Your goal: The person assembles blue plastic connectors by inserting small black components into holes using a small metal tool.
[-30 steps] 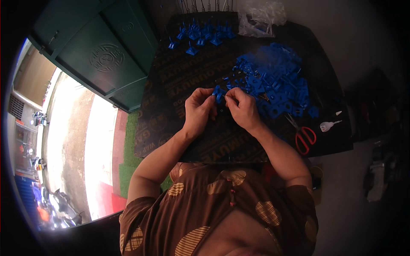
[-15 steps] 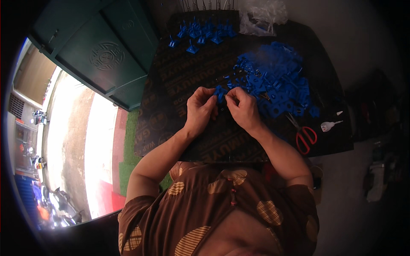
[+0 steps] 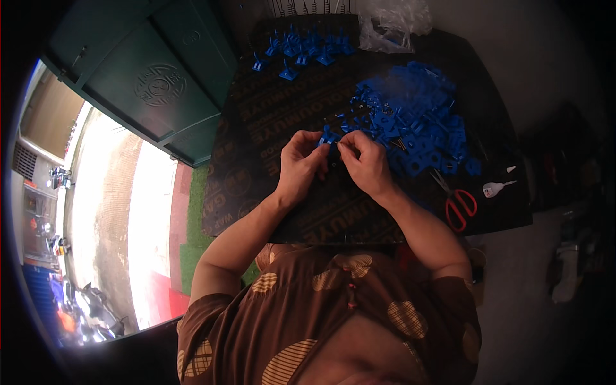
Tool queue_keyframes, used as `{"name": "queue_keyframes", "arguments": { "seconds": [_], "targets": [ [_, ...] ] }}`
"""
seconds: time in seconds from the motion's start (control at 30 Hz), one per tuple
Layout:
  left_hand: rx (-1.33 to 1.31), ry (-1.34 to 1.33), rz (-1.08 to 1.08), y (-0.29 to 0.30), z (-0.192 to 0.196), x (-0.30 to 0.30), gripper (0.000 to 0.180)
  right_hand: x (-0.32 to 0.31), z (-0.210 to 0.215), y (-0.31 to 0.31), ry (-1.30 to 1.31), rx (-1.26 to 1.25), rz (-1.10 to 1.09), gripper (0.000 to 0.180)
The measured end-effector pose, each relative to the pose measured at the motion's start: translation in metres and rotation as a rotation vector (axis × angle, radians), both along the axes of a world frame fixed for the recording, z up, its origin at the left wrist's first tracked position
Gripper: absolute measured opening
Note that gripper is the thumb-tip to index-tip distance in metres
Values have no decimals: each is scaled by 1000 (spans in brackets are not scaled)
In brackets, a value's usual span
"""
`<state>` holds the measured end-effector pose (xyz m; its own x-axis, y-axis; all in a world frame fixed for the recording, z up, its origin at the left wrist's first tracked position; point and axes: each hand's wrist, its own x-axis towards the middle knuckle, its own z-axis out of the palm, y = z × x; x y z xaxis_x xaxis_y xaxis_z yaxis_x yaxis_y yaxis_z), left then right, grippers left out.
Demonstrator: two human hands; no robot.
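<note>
Over the middle of the dark table, my left hand (image 3: 300,162) pinches a small blue plastic part (image 3: 329,137) between thumb and fingers. Close against its right side is my right hand (image 3: 364,162), thumb and forefinger pressed together. Whatever sits in that pinch is too small to make out. Just beyond the right hand spreads a big heap of loose blue plastic pieces (image 3: 420,122), with small metal screws (image 3: 399,144) among them. A group of blue parts with upright prongs (image 3: 301,48) stands at the far left of the table.
Red-handled scissors (image 3: 460,208) lie at the table's right, beside a small white bottle (image 3: 497,188) and its loose cap (image 3: 511,169). A crumpled clear plastic bag (image 3: 394,25) rests at the far edge. To the left stands a green metal door (image 3: 154,83), opening onto a bright street.
The blue part has tilted slightly between my fingers. Both hands stay in nearly the same place.
</note>
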<state>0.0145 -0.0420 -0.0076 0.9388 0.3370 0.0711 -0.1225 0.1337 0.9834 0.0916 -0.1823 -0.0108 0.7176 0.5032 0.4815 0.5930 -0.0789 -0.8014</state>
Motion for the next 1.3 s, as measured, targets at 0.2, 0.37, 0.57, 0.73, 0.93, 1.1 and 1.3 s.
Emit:
{"name": "queue_keyframes", "arguments": {
  "seconds": [0.2, 0.37, 0.57, 0.73, 0.93, 1.1, 1.3],
  "targets": [
    [20, 43, -1, 0, 1, 0, 24, -1, 0, 0, -1, 17, 8, 9],
    [-2, 48, -16, 1, 3, 0, 26, -1, 2, 0, -15, 3, 11, 10],
    [1, 82, -25, 1, 5, 0, 27, 1, 1, -1, -17, 9, 7, 10],
    [49, 106, 3, 1, 4, -1, 27, -1, 0, 0, -58, 0, 1, 9],
    [75, 123, 45, -1, 10, -2, 27, -1, -1, 1, -80, 32, 3, 7],
    [99, 137, 67, -3, 15, -3, 29, -2, 2, 0, -31, 16, 1, 5],
    [71, 119, 47, -1, 9, -2, 28, 0, 0, 0, -6, -7, 14, 6]
  ]
}}
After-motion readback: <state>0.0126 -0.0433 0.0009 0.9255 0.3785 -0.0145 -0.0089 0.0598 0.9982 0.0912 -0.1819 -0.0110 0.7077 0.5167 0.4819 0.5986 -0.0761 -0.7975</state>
